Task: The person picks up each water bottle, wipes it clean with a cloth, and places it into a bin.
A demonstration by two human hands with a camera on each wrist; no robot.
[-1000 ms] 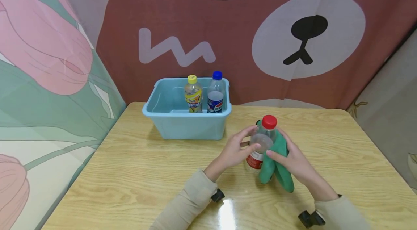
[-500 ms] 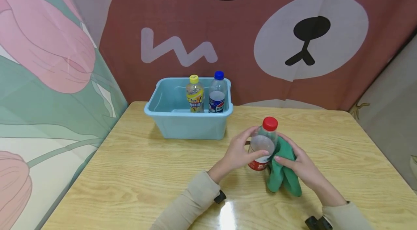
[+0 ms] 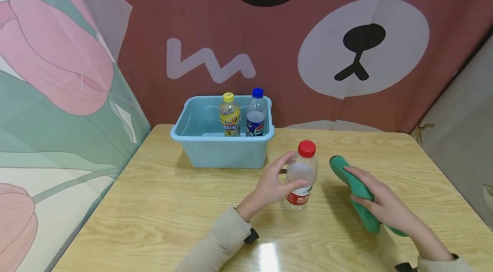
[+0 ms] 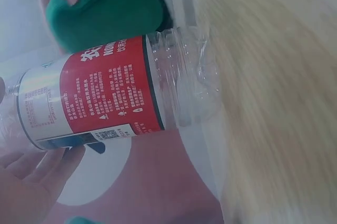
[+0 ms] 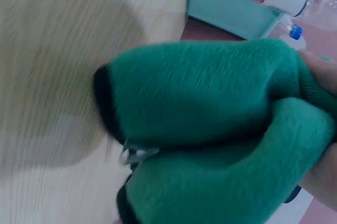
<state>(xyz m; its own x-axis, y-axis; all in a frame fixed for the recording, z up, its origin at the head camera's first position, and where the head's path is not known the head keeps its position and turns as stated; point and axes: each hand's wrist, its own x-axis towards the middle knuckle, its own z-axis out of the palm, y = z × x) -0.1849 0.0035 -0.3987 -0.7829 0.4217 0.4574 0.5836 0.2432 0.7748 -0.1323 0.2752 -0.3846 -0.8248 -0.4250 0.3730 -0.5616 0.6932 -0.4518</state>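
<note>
In the head view my left hand (image 3: 269, 183) grips a clear plastic bottle (image 3: 301, 173) with a red cap and a red and white label, fingers behind and thumb in front. The bottle stands upright; in the left wrist view its ribbed base (image 4: 184, 76) is close to the table top, and I cannot tell whether they touch. To the right, my right hand (image 3: 387, 203) holds a folded green fleecy cloth (image 3: 358, 186) between thumb and fingers. Dark edging and a small metallic piece (image 5: 138, 154) show on the cloth in the right wrist view. Cloth and bottle are apart.
A light blue plastic tub (image 3: 227, 152) stands at the back left of the wooden table (image 3: 173, 203). Inside are a yellow-capped bottle (image 3: 230, 118) and a blue-capped bottle (image 3: 256, 120). A printed curtain (image 3: 277, 49) hangs behind the table.
The green cloth was against the bottle; my right hand has drawn it away to the right and toward me. My left hand has shifted slightly left with the bottle.
</note>
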